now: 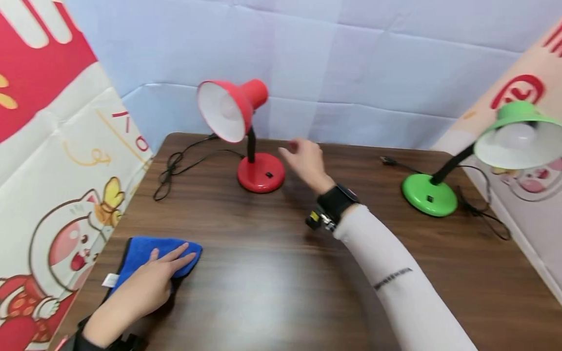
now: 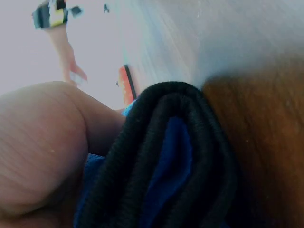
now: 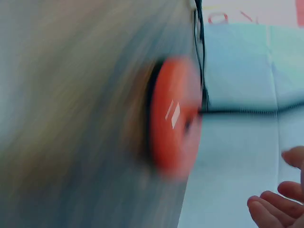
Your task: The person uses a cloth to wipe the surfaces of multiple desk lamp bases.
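On the table's left side my left hand (image 1: 147,285) rests on a folded blue cloth (image 1: 145,248), fingers spread over it. The left wrist view shows the cloth's dark-edged folds (image 2: 185,99) close up, beside part of that hand (image 2: 42,142). My right hand (image 1: 307,163) is raised just right of a red desk lamp (image 1: 261,173), apart from it, fingers loosely bent and holding nothing. In the right wrist view the lamp's red base (image 3: 175,123) is blurred, and the fingers (image 3: 273,206) show at the lower right. The lamp's shade faces front left.
A green desk lamp (image 1: 430,195) stands at the table's right, its cord (image 1: 487,214) beside it. The red lamp's black cord (image 1: 169,170) lies bundled at the back left. Light blue sheeting (image 1: 307,73) hangs behind the wooden table (image 1: 272,282).
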Demonstrator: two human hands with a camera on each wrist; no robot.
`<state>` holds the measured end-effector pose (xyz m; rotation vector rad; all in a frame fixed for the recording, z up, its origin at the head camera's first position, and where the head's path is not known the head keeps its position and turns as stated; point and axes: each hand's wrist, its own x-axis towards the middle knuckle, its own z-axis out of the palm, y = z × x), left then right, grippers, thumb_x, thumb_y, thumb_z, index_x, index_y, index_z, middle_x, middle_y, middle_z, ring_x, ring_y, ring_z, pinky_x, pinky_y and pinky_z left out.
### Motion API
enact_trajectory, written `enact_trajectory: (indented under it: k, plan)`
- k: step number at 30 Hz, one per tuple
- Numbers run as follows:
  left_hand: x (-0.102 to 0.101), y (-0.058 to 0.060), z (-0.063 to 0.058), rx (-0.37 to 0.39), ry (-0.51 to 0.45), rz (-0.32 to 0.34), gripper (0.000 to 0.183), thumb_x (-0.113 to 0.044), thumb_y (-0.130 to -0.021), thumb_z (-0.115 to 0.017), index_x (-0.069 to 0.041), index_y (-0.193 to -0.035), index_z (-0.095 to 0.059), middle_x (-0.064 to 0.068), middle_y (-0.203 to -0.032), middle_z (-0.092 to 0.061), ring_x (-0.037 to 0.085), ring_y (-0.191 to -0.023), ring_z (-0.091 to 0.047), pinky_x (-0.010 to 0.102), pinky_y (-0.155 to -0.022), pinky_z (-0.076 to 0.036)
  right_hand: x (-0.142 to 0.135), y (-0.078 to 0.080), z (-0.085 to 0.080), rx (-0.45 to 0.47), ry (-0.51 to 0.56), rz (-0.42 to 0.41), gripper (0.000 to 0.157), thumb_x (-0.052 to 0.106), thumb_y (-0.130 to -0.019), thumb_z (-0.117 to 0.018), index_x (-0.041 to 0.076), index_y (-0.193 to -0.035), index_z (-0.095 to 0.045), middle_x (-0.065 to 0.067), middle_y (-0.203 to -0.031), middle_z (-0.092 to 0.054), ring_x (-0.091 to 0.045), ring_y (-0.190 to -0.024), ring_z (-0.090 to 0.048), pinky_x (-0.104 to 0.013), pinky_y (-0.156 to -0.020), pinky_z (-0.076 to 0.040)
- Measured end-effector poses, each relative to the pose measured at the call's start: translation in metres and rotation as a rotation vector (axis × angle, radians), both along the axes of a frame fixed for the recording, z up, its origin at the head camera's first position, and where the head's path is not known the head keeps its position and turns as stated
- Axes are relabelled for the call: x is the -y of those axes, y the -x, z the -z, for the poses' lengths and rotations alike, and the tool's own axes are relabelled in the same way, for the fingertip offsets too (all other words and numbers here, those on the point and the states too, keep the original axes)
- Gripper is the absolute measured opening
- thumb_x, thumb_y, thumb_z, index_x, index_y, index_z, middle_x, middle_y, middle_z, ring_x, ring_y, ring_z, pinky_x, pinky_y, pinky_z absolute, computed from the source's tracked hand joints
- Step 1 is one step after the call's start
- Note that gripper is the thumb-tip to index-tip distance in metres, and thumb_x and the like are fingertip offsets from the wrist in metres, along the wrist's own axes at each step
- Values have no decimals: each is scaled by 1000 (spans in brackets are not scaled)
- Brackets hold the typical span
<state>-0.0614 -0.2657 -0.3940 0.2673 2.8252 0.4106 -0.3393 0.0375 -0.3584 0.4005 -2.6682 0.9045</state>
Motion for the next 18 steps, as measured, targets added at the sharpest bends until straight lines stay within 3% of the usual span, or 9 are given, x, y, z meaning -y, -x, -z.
enact_trajectory:
  k: [1,3,5,8,11,13,15,16,18]
  plan:
    - [6,-4,0,-8,15,-10,69,17,-77,-52,-16,-137,-55,18,-150,-41,68,-118,-37,34,-50,-42,-18,-2,5,-29,10,32,36,37,-87,-65,8,-107,-72,-11,-100,-74,-26,-92,-68,-42,-82,-52]
    - [16,-11,1,-19,25,-35,68,16,-77,-52,-16,-137,-54,18,-150,-40,72,-114,-35,25,-42,-26,-61,-4,15,-80,44,131,33,35,-88,-62,7,-100,-73,-12,-93,-74,-29,-84,-68,-42,-78,-51]
    - [24,-16,2,-40,40,-51,67,14,-78,-52,-17,-137,-54,19,-150,-41,74,-110,-36,24,-41,-25,-109,-4,24,-112,82,241,33,32,-90,-59,4,-98,-73,-16,-91,-73,-31,-81,-66,-42,-75,-49]
    - [30,-18,5,-65,48,-58,66,14,-78,-53,-16,-137,-54,21,-149,-41,75,-107,-38,25,-42,-26,-177,-2,29,-73,123,432,38,34,-91,-55,2,-101,-72,-21,-96,-72,-37,-88,-63,-45,-81,-45]
    - [29,-16,5,-60,48,-62,66,13,-78,-53,-16,-137,-54,21,-149,-41,75,-108,-38,27,-43,-28,-236,2,24,8,150,570,44,36,-90,-56,0,-110,-69,-11,-83,-68,-22,-79,-60,-39,-84,-43]
    - [25,-13,5,-58,51,-56,66,13,-78,-53,-16,-137,-54,21,-149,-42,74,-108,-39,29,-45,-32,-267,4,19,68,196,594,48,37,-91,-57,3,-123,-61,-2,-79,-60,-10,-73,-55,-32,-82,-44]
    - [19,-10,5,-56,45,-50,66,13,-78,-53,-17,-137,-54,19,-149,-42,73,-109,-39,30,-44,-33,-292,5,12,118,267,568,58,36,-92,-57,8,-141,-45,0,-100,-61,-4,-88,-59,-25,-90,-45]
    - [17,-8,5,-56,43,-45,66,13,-78,-53,-17,-137,-55,19,-149,-43,73,-109,-39,31,-45,-33,-302,5,8,146,296,545,64,35,-92,-56,11,-147,-35,-7,-113,-59,-9,-100,-61,-27,-97,-45]
    - [12,-6,5,-66,44,-34,66,13,-78,-54,-17,-136,-56,18,-148,-44,73,-109,-41,32,-46,-37,-318,7,1,187,316,496,74,31,-93,-55,15,-154,-15,-22,-144,-39,-28,-129,-49,-35,-110,-40]
